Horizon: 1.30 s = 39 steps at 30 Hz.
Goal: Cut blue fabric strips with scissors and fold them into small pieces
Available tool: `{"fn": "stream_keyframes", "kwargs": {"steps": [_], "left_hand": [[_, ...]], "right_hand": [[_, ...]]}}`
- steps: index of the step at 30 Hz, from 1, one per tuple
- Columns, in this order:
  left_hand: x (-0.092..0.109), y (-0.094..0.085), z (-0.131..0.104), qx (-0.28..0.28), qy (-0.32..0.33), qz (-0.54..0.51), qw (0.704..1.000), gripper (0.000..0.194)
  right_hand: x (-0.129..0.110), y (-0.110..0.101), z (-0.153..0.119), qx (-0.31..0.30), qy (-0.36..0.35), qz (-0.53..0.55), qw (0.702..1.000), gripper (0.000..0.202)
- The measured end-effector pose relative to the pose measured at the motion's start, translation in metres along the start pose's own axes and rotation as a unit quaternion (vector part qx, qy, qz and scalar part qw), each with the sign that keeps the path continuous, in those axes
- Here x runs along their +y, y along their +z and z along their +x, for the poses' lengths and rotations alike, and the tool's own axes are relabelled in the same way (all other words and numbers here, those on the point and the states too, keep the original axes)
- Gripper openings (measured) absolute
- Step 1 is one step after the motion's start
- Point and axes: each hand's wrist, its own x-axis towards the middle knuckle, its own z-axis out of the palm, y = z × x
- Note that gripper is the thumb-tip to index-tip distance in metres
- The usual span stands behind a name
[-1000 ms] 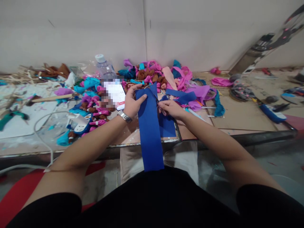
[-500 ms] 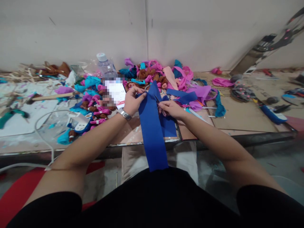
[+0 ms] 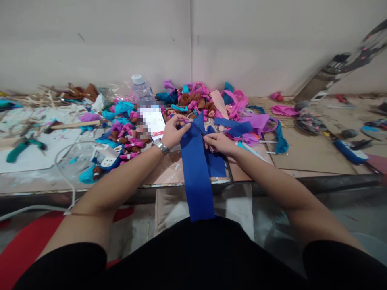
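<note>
A long strip of blue fabric (image 3: pixel 196 177) hangs from the bench over its front edge towards my lap. My left hand (image 3: pixel 175 131) pinches its upper left edge between thumb and fingers. My right hand (image 3: pixel 219 143) is closed on a pair of scissors (image 3: pixel 200 130), whose blades lie across the strip near its top; the handles are mostly hidden by the fingers. Another blue piece (image 3: pixel 218 164) lies under the strip on the right, and a further blue scrap (image 3: pixel 234 128) rests behind my right hand.
A lit phone (image 3: pixel 152 120) leans beside my left hand, near a clear bottle (image 3: pixel 142 90). Bunched pink, brown and turquoise fabric (image 3: pixel 196 94) is heaped behind. Left are a hammer (image 3: pixel 75 124), green-handled pliers (image 3: pixel 26 149) and a power strip (image 3: pixel 110 159). Cardboard (image 3: pixel 308 153) lies right.
The camera view has shifted slightly, so the bench appears a little lower and further right. Both hands keep hold of the fabric and scissors, and the blades still lie at the strip's top.
</note>
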Motion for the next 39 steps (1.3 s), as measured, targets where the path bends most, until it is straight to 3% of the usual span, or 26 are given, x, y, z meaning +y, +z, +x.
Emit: {"fn": "stream_keyframes", "kwargs": {"steps": [7, 20, 30, 39], "left_hand": [[0.0, -0.002, 0.001, -0.003, -0.004, 0.012, 1.0, 0.029], [0.009, -0.004, -0.003, -0.033, 0.075, 0.073, 0.994, 0.045], [0.011, -0.002, -0.004, -0.053, 0.068, 0.088, 0.992, 0.055], [0.011, -0.001, -0.007, -0.048, 0.04, 0.07, 0.996, 0.051]], "right_hand": [[0.004, -0.001, 0.001, -0.027, -0.008, 0.006, 1.0, 0.05], [0.011, -0.006, 0.006, -0.059, -0.038, -0.019, 0.997, 0.055], [0.01, -0.001, 0.003, -0.043, -0.015, 0.018, 0.999, 0.054], [0.019, -0.003, 0.007, -0.046, -0.004, 0.057, 0.997, 0.055]]}}
